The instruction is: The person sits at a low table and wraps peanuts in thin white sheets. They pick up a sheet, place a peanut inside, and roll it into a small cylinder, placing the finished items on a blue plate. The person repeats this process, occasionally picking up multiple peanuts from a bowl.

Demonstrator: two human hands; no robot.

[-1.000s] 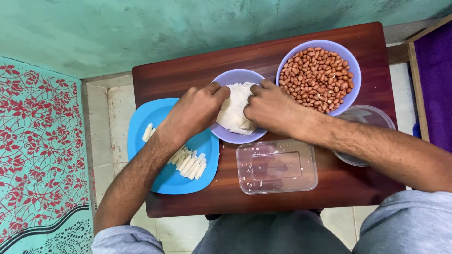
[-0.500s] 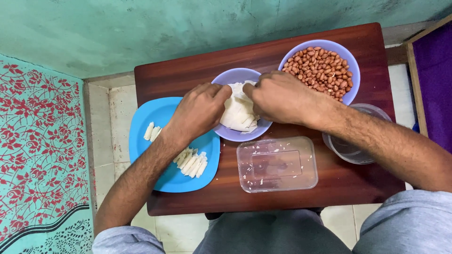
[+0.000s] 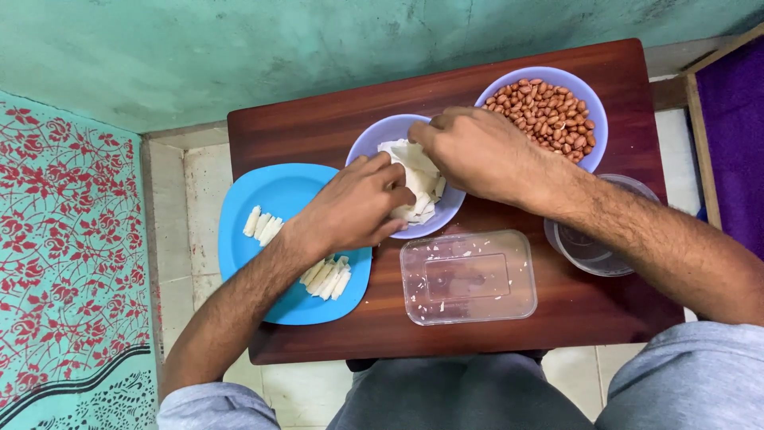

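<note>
**Both hands at the bowl of white slices**

A small dark wooden worktop (image 3: 334,127) filled the middle of the frame, and both hands met over a small lilac bowl (image 3: 368,142) just above its centre. The bowl held a heap of thin white slices (image 3: 419,171). The left hand (image 3: 354,205) came in from the lower left, its fingers curled against the near side of the heap; whether its grip had closed on a slice I could not tell. The right hand (image 3: 477,151) reached in from the right, fingertips pinched narrow on the top slices at the far rim.

Left of the bowl lay a blue plate (image 3: 274,187) carrying white sticks (image 3: 261,224) in two small groups, one partly under the left wrist. A larger lilac bowl of peanuts (image 3: 545,107) stood at the upper right. A clear rectangular lid (image 3: 468,277) lay just below the centre bowl, and a clear round container (image 3: 593,243) sat under the right forearm.
</note>
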